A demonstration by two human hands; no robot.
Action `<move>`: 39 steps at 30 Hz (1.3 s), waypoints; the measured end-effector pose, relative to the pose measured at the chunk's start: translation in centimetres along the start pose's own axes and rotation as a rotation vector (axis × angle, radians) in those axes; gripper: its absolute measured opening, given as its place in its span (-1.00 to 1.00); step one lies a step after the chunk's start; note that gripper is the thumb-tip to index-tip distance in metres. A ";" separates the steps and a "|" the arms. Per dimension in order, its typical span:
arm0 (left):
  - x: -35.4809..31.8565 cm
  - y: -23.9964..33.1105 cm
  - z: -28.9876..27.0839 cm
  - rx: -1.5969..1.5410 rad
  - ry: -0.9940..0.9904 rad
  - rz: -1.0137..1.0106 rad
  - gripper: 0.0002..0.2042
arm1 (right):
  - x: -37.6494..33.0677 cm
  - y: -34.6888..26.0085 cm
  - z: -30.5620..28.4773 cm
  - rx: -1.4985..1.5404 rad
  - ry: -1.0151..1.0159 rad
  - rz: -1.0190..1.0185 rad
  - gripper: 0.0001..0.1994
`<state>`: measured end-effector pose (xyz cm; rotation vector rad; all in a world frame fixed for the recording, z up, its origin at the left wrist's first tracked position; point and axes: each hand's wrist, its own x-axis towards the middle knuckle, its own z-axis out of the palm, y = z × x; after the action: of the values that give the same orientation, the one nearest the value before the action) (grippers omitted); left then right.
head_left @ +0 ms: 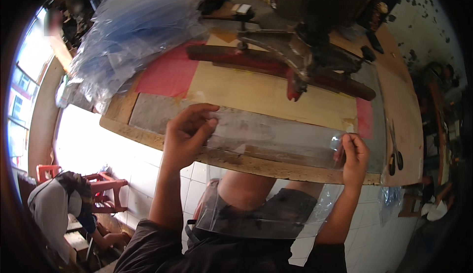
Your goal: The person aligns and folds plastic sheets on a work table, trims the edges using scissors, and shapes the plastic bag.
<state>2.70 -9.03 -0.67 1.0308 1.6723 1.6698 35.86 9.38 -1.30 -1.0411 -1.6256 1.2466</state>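
A clear plastic sheet (276, 137) stretches between my hands at the near edge of the worktable and hangs down over my lap. My left hand (191, 134) is closed at the sheet's left side, with thumb and forefinger near its upper corner. At the other side my right hand (354, 156) pinches the sheet's right edge between thumb and fingers. Just beyond the sheet lies a pale yellow board (246, 88) with pink parts at its ends. Over that board stands a dark metal press (300, 51) with a long red-brown bar (226, 55).
A tall heap of clear plastic sheets (133, 32) fills the table's back left. Black-handled scissors (395, 150) rest on the right side of the wooden table (401, 100). A person (64, 209) sits low at the left beside a red stool (111, 194).
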 end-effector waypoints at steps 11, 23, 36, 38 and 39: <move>-0.5 -0.1 -0.8 0.023 -0.036 -0.056 -0.70 | -0.1 -0.6 0.7 -0.099 0.014 -0.012 -0.73; -0.4 0.5 -0.6 -0.105 -0.040 -0.030 -0.72 | -0.1 -0.4 0.7 -0.096 0.029 -0.024 -0.72; -0.5 0.7 -0.8 -0.032 -0.092 -0.045 -0.61 | -0.5 -0.2 0.4 -0.064 0.073 -0.016 -0.71; -0.6 0.6 -1.1 -0.058 -0.126 0.001 -0.48 | -0.5 -0.3 0.3 -0.087 0.083 -0.023 -0.71; -0.9 0.7 -1.1 -0.059 -0.125 0.003 -0.48 | -0.5 -0.4 0.2 -0.071 0.074 -0.033 -0.70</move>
<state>2.44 -10.44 0.00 1.0861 1.5335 1.6127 35.74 8.79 -1.02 -1.0868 -1.6335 1.1226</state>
